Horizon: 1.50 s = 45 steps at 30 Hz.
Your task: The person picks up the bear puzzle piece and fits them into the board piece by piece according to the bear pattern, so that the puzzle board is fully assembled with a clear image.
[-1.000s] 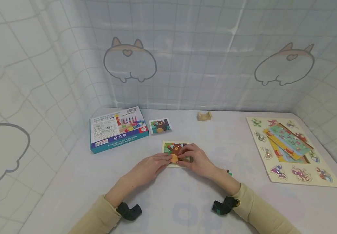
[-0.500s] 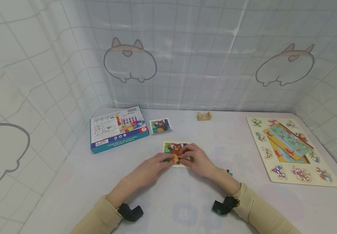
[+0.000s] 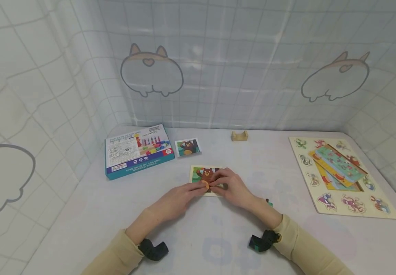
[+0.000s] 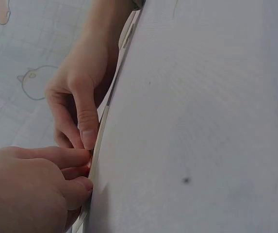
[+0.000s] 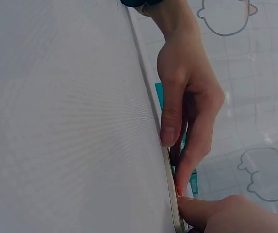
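A small picture puzzle board [image 3: 193,170] with a brown bear [image 3: 206,174] lies flat in the middle of the table. My left hand [image 3: 180,196] reaches over its lower left part, fingers nearly straight, their tips on an orange puzzle piece [image 3: 205,184] at the bear's belly. From the right, my right hand [image 3: 233,189] bends over the board, thumb and forefinger pinching at that piece's edge. In the left wrist view the fingertips of my left hand [image 4: 37,182] and right hand [image 4: 83,80] meet over the thin board. My fingers hide most of the piece.
A bead-set box [image 3: 139,152] lies at the back left, beside a bear picture card [image 3: 188,147]. A small wooden stand [image 3: 240,136] is at the back. On the right, a peg puzzle board [image 3: 304,187] carries two colourful picture boards [image 3: 340,164].
My left fingertips have shifted slightly right over the orange piece, covering more of its right side. The right hand stays almost still, and the board has not moved.
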{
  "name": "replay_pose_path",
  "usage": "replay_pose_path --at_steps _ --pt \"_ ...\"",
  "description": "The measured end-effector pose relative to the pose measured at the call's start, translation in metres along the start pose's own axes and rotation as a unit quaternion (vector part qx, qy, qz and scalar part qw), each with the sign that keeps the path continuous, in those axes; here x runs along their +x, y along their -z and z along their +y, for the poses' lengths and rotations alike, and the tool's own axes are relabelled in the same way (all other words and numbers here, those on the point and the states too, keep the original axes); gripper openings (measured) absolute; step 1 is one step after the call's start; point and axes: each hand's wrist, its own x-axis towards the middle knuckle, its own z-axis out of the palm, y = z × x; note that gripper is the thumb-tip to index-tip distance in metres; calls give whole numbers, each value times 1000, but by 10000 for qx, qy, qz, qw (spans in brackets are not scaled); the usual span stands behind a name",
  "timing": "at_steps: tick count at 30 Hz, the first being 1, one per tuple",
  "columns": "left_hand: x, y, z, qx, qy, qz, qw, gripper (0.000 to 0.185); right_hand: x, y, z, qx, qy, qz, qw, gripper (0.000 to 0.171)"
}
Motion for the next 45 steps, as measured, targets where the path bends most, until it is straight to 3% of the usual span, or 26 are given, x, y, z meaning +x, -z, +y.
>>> replay_pose_path --at_steps 15,21,28,36,40,45 --pt "2 -1 2 55 -165 18 9998 43 0 0 1 107 -66 81 9999 10" --pt "4 -4 2 -84 -179 156 9997 42 -7 13 -1 -110 -165 56 9998 12" --pt "4 -3 4 128 -128 125 9998 42 -34 50 8 -275 -408 56 9988 24" --pt "4 -2 6 -46 -16 -42 10000 44 -80 89 29 -305 -711 146 9969 29" --pt "4 -2 6 -83 -21 -44 10000 43 -98 102 39 -285 -1029 95 9942 27" --pt "4 -3 5 -79 -61 -53 9999 44 -108 112 46 -152 -941 -173 9953 29"
